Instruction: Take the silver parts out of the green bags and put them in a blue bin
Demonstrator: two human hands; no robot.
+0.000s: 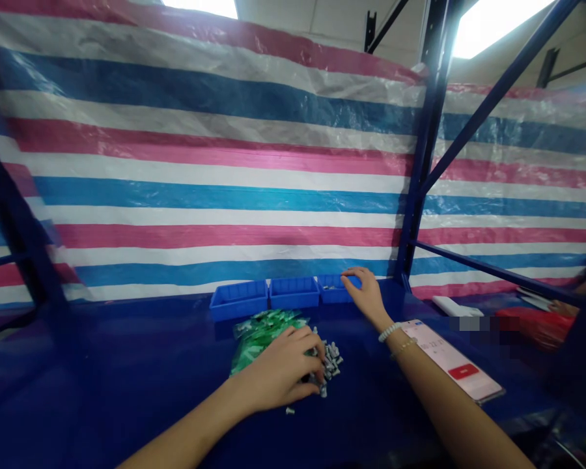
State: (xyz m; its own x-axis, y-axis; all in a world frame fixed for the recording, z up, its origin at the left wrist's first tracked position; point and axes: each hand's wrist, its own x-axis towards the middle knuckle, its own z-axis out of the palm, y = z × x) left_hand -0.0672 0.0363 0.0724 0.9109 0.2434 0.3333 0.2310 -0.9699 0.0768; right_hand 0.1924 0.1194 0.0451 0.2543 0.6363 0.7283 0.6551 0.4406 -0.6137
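Head view: both bare hands at work over a dark blue table. Metal pieces, small and screw-like, lie in a loose heap near the middle of the table, just right of a green bag. One stray piece sits apart, on the near side of the left hand.

Left hand: over the left edge of the heap, fingers curled, thumb low beside the pieces. Whether anything is pinched: cannot tell, the hand covers it.

Right hand: at the right bin, thumb and forefinger bent toward each other at its right side. Cannot tell if a piece is between them. A few small bits show inside that bin. Middle bin and left bin stand in a row beside it.

Handling notes (judgement): light fingertip contact suits the heap; pressing down could scatter pieces. Spreading them thinly would make single ones easier to pick up. At the bin, fingertips are best kept inside the rim and low when parting, so that nothing bounces out. Keep the right forearm clear of the phone lying beside it. The stray piece could be overlooked; worth sweeping back toward the heap.
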